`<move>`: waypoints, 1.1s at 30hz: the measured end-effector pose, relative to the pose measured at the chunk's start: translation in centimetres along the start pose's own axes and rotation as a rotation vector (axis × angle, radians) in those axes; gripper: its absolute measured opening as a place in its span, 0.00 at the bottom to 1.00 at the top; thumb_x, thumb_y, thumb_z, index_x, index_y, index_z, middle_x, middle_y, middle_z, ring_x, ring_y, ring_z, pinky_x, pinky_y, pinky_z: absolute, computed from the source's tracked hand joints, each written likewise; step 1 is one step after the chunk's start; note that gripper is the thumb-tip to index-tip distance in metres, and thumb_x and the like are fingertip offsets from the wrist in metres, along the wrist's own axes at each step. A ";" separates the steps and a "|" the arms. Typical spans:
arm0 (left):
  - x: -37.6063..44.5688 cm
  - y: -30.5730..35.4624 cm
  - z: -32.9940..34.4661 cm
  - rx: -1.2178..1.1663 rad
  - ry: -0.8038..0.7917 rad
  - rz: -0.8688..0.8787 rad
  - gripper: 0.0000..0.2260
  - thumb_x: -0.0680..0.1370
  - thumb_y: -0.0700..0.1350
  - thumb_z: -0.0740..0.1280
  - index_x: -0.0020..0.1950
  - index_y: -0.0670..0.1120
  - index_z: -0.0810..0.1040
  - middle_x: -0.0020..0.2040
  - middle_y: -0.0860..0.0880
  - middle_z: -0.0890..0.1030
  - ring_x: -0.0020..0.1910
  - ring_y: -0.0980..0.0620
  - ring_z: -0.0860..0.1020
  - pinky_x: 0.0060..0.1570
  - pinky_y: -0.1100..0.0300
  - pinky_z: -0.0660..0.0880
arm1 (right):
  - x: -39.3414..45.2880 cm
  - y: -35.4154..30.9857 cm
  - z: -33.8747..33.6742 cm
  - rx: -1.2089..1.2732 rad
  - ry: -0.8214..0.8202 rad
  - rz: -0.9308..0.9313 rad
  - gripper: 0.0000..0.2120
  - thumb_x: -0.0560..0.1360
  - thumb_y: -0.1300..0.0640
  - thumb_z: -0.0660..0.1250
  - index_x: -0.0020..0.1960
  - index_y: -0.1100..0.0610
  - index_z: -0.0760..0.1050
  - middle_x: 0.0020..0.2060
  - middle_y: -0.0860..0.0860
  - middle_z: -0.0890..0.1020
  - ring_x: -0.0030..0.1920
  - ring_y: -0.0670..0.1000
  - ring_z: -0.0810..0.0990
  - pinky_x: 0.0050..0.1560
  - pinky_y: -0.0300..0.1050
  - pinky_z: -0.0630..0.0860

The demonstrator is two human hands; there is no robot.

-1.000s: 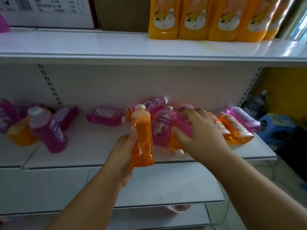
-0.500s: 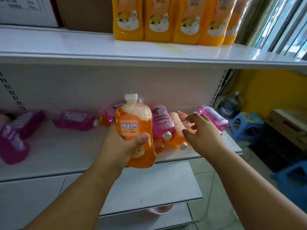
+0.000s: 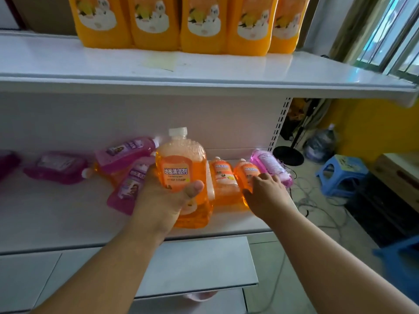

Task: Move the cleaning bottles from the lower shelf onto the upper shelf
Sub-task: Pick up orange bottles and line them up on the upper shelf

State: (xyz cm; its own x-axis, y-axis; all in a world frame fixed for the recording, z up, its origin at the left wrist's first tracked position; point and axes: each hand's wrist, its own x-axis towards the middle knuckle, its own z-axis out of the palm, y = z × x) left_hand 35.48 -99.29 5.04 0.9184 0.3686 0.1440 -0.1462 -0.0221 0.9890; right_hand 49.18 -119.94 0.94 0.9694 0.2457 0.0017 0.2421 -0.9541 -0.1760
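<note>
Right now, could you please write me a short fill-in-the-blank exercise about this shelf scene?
1. The left hand grips an upright ____ bottle with a white cap.
2. The right hand reaches a lying orange bottle on the ____ shelf.
3. The tall yellow bottles stand on the ____ shelf.

Missing words: orange; lower; upper

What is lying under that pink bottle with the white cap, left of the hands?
The pink bottle lies across an orange bottle, of which only a sliver shows. The rest, label and cap included, is covered.
</note>
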 end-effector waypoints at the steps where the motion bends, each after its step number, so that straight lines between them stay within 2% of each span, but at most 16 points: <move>1: 0.2 -0.3 0.4 0.012 0.025 -0.004 0.35 0.56 0.70 0.79 0.59 0.57 0.80 0.50 0.55 0.86 0.49 0.55 0.85 0.37 0.65 0.80 | -0.4 0.2 0.3 0.002 0.013 -0.007 0.22 0.79 0.45 0.61 0.70 0.52 0.70 0.66 0.56 0.73 0.68 0.61 0.67 0.66 0.55 0.67; 3: 0.5 -0.6 1.2 0.022 0.051 -0.008 0.32 0.59 0.68 0.79 0.58 0.56 0.80 0.49 0.56 0.86 0.48 0.56 0.85 0.37 0.64 0.80 | -1.3 0.7 1.0 0.007 0.033 0.001 0.22 0.78 0.44 0.62 0.69 0.50 0.69 0.64 0.55 0.73 0.67 0.60 0.66 0.67 0.54 0.65; 5: 0.7 -0.6 1.9 0.031 0.078 -0.008 0.24 0.61 0.64 0.77 0.53 0.58 0.80 0.46 0.61 0.86 0.45 0.62 0.84 0.33 0.72 0.76 | -1.5 1.4 1.3 0.010 0.045 0.022 0.20 0.78 0.43 0.61 0.67 0.50 0.70 0.62 0.56 0.74 0.64 0.60 0.67 0.64 0.53 0.66; 9: 0.8 -0.4 2.9 0.026 0.093 -0.031 0.25 0.60 0.63 0.76 0.53 0.57 0.79 0.45 0.65 0.85 0.43 0.66 0.83 0.30 0.74 0.74 | -0.2 1.9 0.7 0.010 0.013 0.116 0.18 0.76 0.42 0.61 0.59 0.53 0.71 0.55 0.58 0.79 0.57 0.61 0.73 0.53 0.52 0.68; 12: 0.9 -0.3 3.4 0.035 0.088 -0.018 0.25 0.60 0.64 0.75 0.54 0.58 0.78 0.45 0.65 0.85 0.44 0.66 0.83 0.31 0.73 0.75 | 0.9 2.2 1.1 0.074 -0.041 0.172 0.28 0.71 0.40 0.65 0.64 0.54 0.64 0.50 0.55 0.81 0.49 0.59 0.78 0.45 0.48 0.69; 14: 0.9 -0.3 3.6 0.039 0.088 -0.018 0.25 0.60 0.64 0.75 0.54 0.59 0.78 0.47 0.64 0.85 0.45 0.65 0.83 0.35 0.69 0.77 | 1.6 2.5 0.8 0.148 -0.087 0.227 0.37 0.65 0.38 0.70 0.66 0.55 0.62 0.46 0.52 0.77 0.47 0.57 0.77 0.43 0.48 0.72; 16: 0.8 -0.3 3.8 0.025 0.092 -0.030 0.24 0.61 0.63 0.76 0.54 0.59 0.79 0.47 0.63 0.85 0.46 0.64 0.83 0.39 0.66 0.76 | 2.0 2.7 0.3 0.145 -0.166 0.249 0.41 0.61 0.37 0.73 0.67 0.55 0.66 0.42 0.50 0.75 0.44 0.53 0.76 0.39 0.45 0.74; 18: 0.7 -0.2 4.0 0.013 0.088 -0.025 0.24 0.61 0.63 0.76 0.54 0.58 0.79 0.47 0.63 0.85 0.46 0.65 0.83 0.34 0.70 0.77 | 2.0 2.7 0.1 0.102 -0.221 0.239 0.40 0.60 0.35 0.73 0.66 0.53 0.70 0.39 0.50 0.71 0.40 0.51 0.74 0.34 0.43 0.73; 19: 0.6 -0.1 4.1 0.010 0.089 -0.017 0.24 0.61 0.62 0.76 0.54 0.58 0.79 0.47 0.64 0.85 0.45 0.65 0.83 0.32 0.73 0.76 | 1.8 2.8 0.2 0.120 -0.220 0.246 0.41 0.59 0.35 0.73 0.67 0.53 0.69 0.39 0.51 0.69 0.42 0.52 0.74 0.35 0.44 0.74; 21: 0.4 0.1 4.3 0.018 0.088 -0.004 0.24 0.61 0.62 0.76 0.55 0.57 0.79 0.47 0.64 0.85 0.45 0.66 0.83 0.32 0.73 0.75 | 1.4 3.2 0.5 0.233 -0.204 0.271 0.46 0.59 0.39 0.75 0.71 0.55 0.62 0.40 0.50 0.69 0.45 0.53 0.75 0.38 0.46 0.75; 23: 0.2 0.1 4.4 0.037 0.089 0.000 0.26 0.62 0.62 0.76 0.57 0.56 0.79 0.48 0.62 0.85 0.46 0.63 0.83 0.37 0.69 0.77 | 1.0 3.6 0.6 0.330 -0.189 0.265 0.49 0.60 0.44 0.77 0.73 0.56 0.56 0.40 0.49 0.73 0.43 0.53 0.76 0.34 0.43 0.73; 25: 0.1 0.2 4.5 0.036 0.088 0.012 0.25 0.63 0.60 0.76 0.57 0.55 0.79 0.48 0.60 0.86 0.47 0.61 0.84 0.36 0.68 0.78 | 0.2 4.1 0.9 0.395 -0.105 0.236 0.47 0.60 0.47 0.79 0.71 0.56 0.56 0.38 0.46 0.73 0.37 0.49 0.75 0.28 0.40 0.67; 27: -0.1 0.4 4.4 0.047 0.078 0.033 0.23 0.65 0.59 0.76 0.57 0.55 0.79 0.48 0.60 0.86 0.47 0.61 0.84 0.34 0.71 0.77 | -0.9 4.3 0.8 0.501 0.000 0.224 0.42 0.59 0.48 0.79 0.65 0.52 0.61 0.37 0.43 0.73 0.34 0.43 0.72 0.27 0.37 0.64; 30: -0.4 0.4 4.2 0.046 0.086 0.048 0.28 0.63 0.60 0.77 0.61 0.53 0.79 0.49 0.58 0.86 0.47 0.60 0.84 0.34 0.71 0.77 | -2.4 4.2 -0.4 0.737 0.064 0.143 0.30 0.55 0.46 0.80 0.53 0.44 0.70 0.39 0.41 0.80 0.37 0.40 0.78 0.31 0.38 0.72; 32: -0.7 0.6 3.7 0.064 0.114 0.048 0.30 0.61 0.62 0.76 0.61 0.54 0.78 0.49 0.59 0.86 0.47 0.61 0.84 0.37 0.67 0.79 | -3.3 3.4 -1.7 0.912 0.023 0.073 0.32 0.54 0.46 0.81 0.54 0.43 0.71 0.43 0.42 0.82 0.42 0.41 0.81 0.35 0.37 0.75; 33: -1.0 0.6 3.4 0.078 0.128 0.043 0.30 0.61 0.63 0.76 0.61 0.56 0.78 0.50 0.59 0.86 0.48 0.60 0.84 0.41 0.61 0.80 | -3.8 2.8 -2.3 0.973 -0.002 0.034 0.35 0.55 0.48 0.82 0.57 0.43 0.70 0.45 0.42 0.83 0.44 0.41 0.82 0.37 0.36 0.76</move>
State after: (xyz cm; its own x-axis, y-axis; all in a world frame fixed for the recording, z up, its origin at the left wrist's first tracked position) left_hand 35.72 -102.80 5.65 0.8569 0.4808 0.1861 -0.1510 -0.1110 0.9823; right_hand 46.29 -123.91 2.73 0.9748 0.2221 -0.0202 0.0728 -0.4027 -0.9125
